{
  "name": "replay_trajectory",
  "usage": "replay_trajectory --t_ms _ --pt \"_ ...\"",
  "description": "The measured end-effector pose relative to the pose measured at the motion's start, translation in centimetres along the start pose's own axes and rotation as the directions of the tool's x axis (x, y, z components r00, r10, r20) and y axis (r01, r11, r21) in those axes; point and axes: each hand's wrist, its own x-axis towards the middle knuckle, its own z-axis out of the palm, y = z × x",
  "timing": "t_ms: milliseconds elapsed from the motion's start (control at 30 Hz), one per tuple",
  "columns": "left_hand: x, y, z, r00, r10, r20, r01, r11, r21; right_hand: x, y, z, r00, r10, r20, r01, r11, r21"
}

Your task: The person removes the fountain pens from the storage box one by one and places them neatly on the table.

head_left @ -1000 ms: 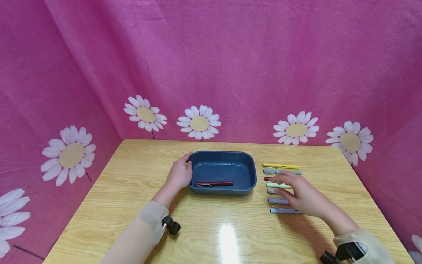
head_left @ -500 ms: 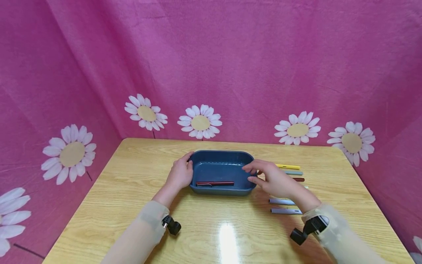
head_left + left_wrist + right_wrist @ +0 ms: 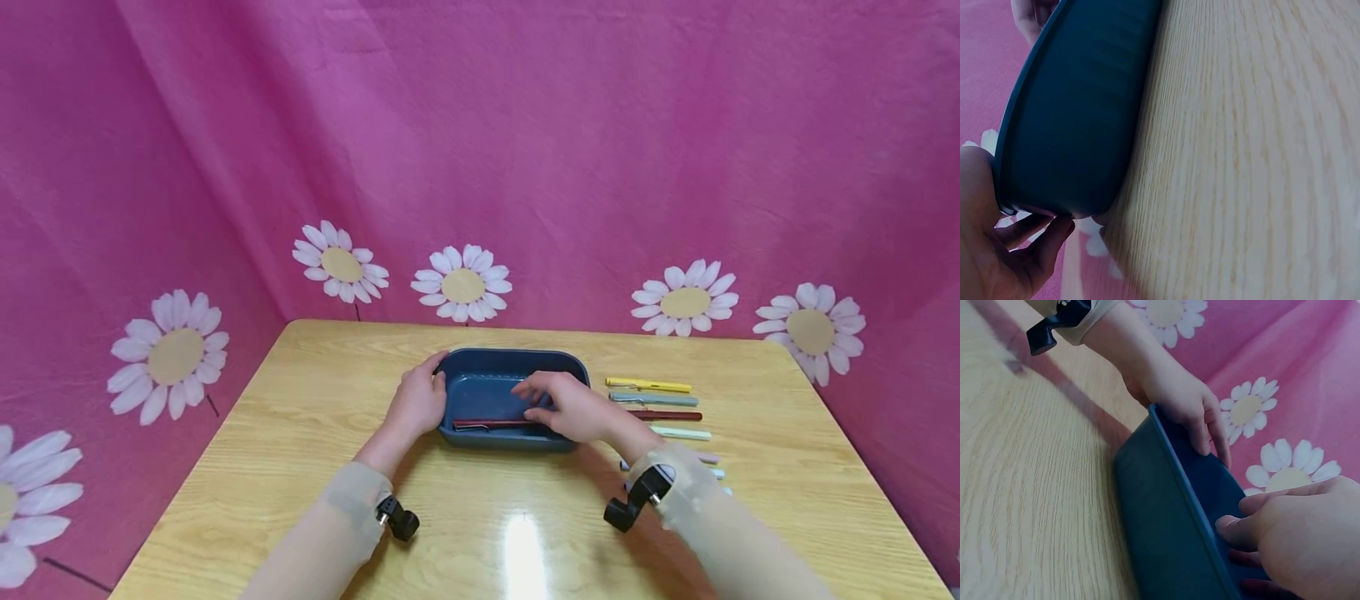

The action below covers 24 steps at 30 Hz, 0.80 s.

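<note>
A dark blue rectangular tray (image 3: 480, 392) with high walls sits on the wooden table. My left hand (image 3: 417, 398) grips its left end, with fingers against the wall in the left wrist view. Inside, a dark red pen (image 3: 487, 423) with a clip lies along the near wall. Over the tray's right part is my right hand (image 3: 573, 407), fingers loosely bent, thumb and fingertips apart and nothing visible between them. Its thumb is close to the pen's right end, which the hand hides. In the right wrist view the right hand (image 3: 1310, 537) reaches past the tray's rim.
Right of the tray lies a column of several pens, among them a yellow pen (image 3: 648, 385), a grey-blue pen (image 3: 656, 400), a dark red pen (image 3: 671, 415) and a pale green pen (image 3: 682, 433). My right forearm covers parts of the lower ones. A pink flowered curtain (image 3: 555, 167) hangs behind the table.
My right hand has moved left from above the column of pens, over the tray's right rim, into the tray. The left hand has kept its grip. The head view has shifted slightly.
</note>
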Motion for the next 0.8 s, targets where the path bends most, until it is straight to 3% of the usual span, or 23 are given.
replay_trajectory --t_ms 800 --pt "0.0 0.1 0.2 1.0 -0.022 -0.008 0.021 1.0 -0.004 4.2 0.3 2.5 0.986 0.087 0.14 -0.082 0.996 -0.041"
